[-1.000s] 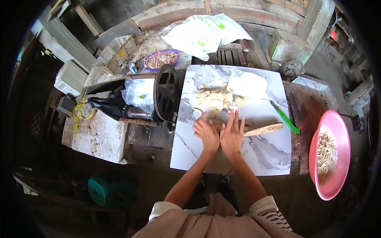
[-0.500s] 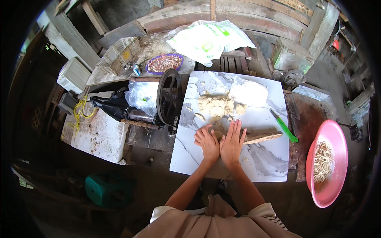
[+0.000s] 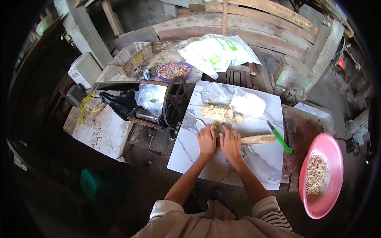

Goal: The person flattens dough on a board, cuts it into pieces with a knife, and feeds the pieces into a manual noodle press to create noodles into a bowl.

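Observation:
My left hand (image 3: 206,141) and my right hand (image 3: 231,142) are side by side, fingers curled over a thick wooden stick (image 3: 258,139). The stick's right end sticks out past my right hand; most of the rest is covered by my hands. Under them lies a white marbled board (image 3: 254,170). Just beyond my fingers sits a lump of pale dough (image 3: 216,114), with small scraps around it. A clear plastic bag with white contents (image 3: 248,104) rests behind the dough. Right of the stick lies a green-handled knife (image 3: 282,139).
A machine with a dark spoked wheel (image 3: 174,105) stands left of the board. A pink basin (image 3: 337,158) with pale strips is at right. Farther back are a white sack (image 3: 214,51), a purple-rimmed basket (image 3: 158,75) and a plastic crate (image 3: 129,57). A green stool (image 3: 89,184) stands lower left.
My fingers, stretched out flat before, are now curled over the stick, and my hands are slightly farther apart. The dough looks more gathered together. The whole view has shifted a little.

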A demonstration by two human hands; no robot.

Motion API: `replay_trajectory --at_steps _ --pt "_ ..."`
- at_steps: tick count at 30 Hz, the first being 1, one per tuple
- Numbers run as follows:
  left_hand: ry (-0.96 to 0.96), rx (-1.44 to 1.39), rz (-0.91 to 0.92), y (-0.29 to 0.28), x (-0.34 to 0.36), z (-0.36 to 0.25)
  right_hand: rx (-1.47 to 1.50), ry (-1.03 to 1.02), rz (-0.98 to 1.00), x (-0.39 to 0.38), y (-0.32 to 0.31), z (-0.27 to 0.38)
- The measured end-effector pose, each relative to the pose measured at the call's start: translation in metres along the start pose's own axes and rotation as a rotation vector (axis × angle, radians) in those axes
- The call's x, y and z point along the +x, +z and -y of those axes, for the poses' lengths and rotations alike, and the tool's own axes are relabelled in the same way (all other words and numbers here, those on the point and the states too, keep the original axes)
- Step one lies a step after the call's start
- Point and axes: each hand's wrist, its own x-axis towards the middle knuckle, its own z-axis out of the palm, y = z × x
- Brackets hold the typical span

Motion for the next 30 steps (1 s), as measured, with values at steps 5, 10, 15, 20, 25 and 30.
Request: replay_trajectory --at_steps 5,10,15,20,25,30 --pt "0.204 -0.015 -0.061 -0.011 -0.027 -0.004 -0.078 -0.165 -0.052 -0.01 -0.018 -0.031" --pt "0.134 -0.003 -0.065 -0.029 -0.031 -0.011 -0.017 -0.2 0.006 -0.001 -0.02 -0.018" --pt "0.033 0.009 -0.124 -0.045 -0.049 0.001 0.008 -0.239 0.009 -0.012 -0.016 0.002" --pt "-0.128 -0.116 -0.158 -0.048 -0.057 0.015 0.027 -0.184 -0.047 -0.015 -0.01 0.014" --pt "-0.233 0.034 -0.194 -0.038 -0.027 0.006 -0.069 -0.149 -0.025 -0.011 -0.006 0.017" --pt "-0.294 0.2 -0.302 -0.026 0.011 0.022 -0.104 -0.167 -0.056 0.023 0.0 0.027"
